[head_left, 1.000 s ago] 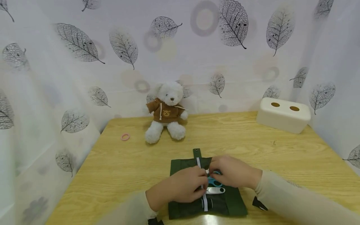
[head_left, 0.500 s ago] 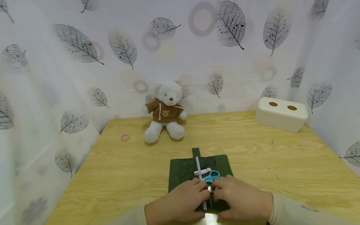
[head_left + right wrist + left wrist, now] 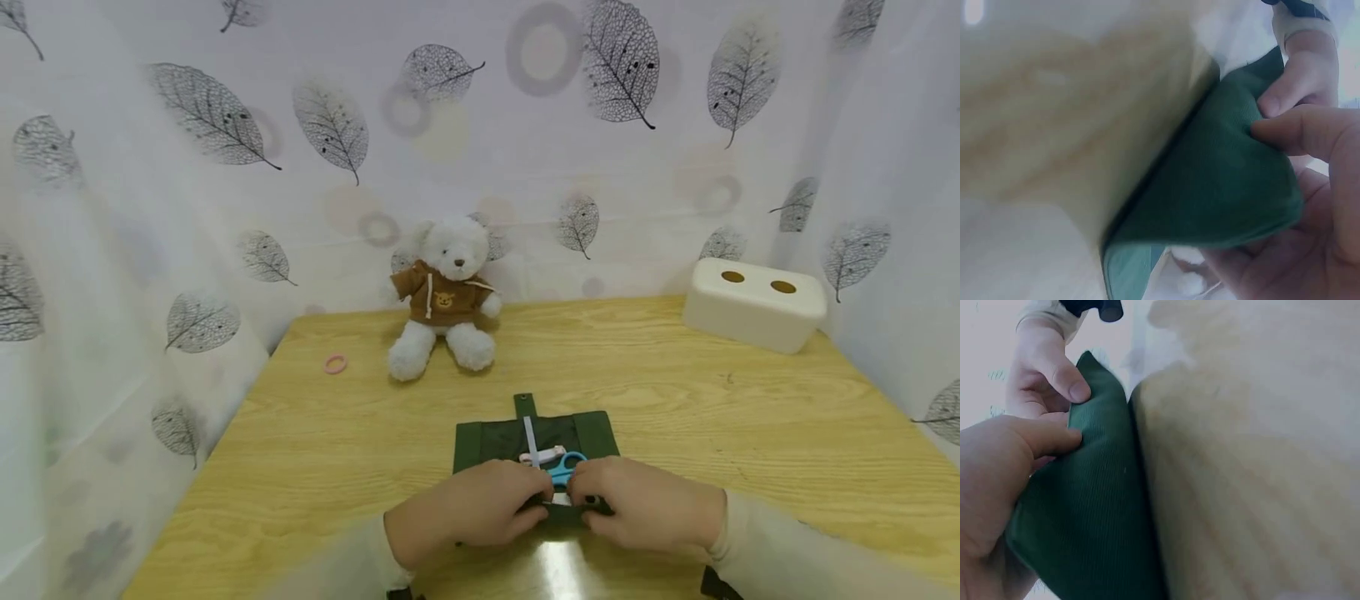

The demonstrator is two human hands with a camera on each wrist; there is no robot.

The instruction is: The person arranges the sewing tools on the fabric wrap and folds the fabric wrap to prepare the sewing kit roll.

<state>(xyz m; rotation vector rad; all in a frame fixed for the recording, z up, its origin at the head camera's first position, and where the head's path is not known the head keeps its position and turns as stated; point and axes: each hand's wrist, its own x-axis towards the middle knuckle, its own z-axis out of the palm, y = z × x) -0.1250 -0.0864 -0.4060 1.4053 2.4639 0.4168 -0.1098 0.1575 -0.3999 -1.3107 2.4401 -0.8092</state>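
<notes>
A dark green cloth sewing-kit pouch [image 3: 467, 446] lies unfolded on the table, its near edge raised and bent upward. Each hand pinches that edge: my left hand [image 3: 483, 504] on the left part, my right hand [image 3: 648, 504] on the right, close together. In both wrist views the thumbs press on the pouch's plain outer face [image 3: 1100, 481]. Blue-handled scissors [image 3: 561, 475] lie inside, with a small pale pink-and-white item [image 3: 543, 456] just beyond. A whitish elastic strap [image 3: 531, 437] runs across the middle. A silver piece [image 3: 561, 498] shows between the hands, partly hidden.
A white teddy bear [image 3: 444, 296] in a brown hoodie sits at the back of the wooden table [image 3: 337, 442]. To its left lies a pink ring [image 3: 335, 364]. A cream box [image 3: 753, 307] with two round holes stands at the back right, before a leaf-print curtain [image 3: 517, 150].
Both hands have come down from the pouch's middle to its near edge and taken hold of it. That edge has since been lifted off the table and turned away from me.
</notes>
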